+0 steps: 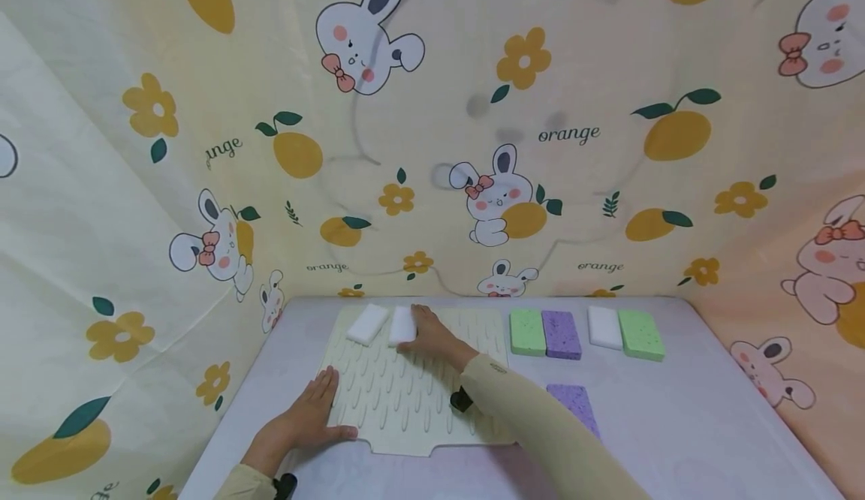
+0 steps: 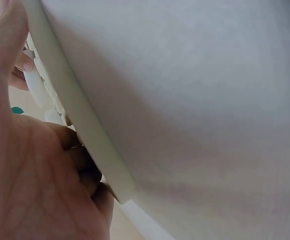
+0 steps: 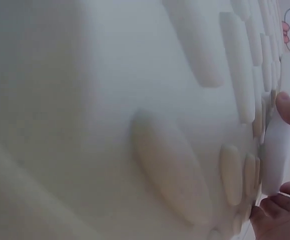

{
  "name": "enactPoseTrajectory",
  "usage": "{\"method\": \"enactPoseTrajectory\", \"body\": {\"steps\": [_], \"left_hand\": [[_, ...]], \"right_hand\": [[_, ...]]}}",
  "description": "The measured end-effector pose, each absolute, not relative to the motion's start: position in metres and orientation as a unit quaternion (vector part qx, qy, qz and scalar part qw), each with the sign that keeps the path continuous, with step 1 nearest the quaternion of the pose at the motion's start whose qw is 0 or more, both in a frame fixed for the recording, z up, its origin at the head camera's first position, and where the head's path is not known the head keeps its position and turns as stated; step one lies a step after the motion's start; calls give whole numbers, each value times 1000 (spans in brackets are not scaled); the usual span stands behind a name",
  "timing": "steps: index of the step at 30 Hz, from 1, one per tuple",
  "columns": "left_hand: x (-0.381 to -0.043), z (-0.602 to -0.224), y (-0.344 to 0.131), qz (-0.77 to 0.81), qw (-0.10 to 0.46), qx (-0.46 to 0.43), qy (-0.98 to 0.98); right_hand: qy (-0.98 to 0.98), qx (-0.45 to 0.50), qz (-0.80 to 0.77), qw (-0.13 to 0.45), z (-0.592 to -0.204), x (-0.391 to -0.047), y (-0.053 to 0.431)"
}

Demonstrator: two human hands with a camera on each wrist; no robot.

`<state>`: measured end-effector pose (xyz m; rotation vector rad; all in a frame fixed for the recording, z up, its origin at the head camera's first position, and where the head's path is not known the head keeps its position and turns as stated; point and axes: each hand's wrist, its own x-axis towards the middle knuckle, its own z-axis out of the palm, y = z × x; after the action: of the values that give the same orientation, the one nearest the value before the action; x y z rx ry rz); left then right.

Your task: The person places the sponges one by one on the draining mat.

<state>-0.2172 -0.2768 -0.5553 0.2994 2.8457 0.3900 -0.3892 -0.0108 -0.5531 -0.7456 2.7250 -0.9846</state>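
Note:
My right hand [image 1: 438, 336] grips a white sponge block [image 1: 402, 326] by its ends, thumb at the near one and fingers at the far one. In the right wrist view that same white block [image 3: 277, 150] lies against the ridged surface between thumb and fingers. Beneath it is a cream ribbed drying mat [image 1: 399, 429] with raised oval ridges. A second white block [image 1: 367, 325] rests tilted on the mat, just left of the held one. My left hand [image 1: 304, 415] touches the mat's left edge, fingers extended and thumb at the near corner.
Right of the mat, a green sponge [image 1: 527, 332] and a purple sponge [image 1: 562, 334] sit side by side. Further right are a white block [image 1: 604, 327] and another green sponge [image 1: 642, 335]. One more purple sponge [image 1: 574, 406] is partly behind the right sleeve. A printed curtain [image 1: 432, 109] surrounds the table.

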Motion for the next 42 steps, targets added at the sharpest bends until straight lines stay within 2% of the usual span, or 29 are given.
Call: {"method": "enactPoseTrajectory", "body": {"steps": [27,34,42], "left_hand": [[-218,-555,-276,125,129,98,979],[-220,-555,-274,123,132,101,978],[-217,-556,-275,133,124,106,978]], "right_hand": [[908,-229,-338,92,-552,-388,-9],[918,-253,-293,82,-547,-391,6],[914,-250,-313,66,-539,-392,37]]}}
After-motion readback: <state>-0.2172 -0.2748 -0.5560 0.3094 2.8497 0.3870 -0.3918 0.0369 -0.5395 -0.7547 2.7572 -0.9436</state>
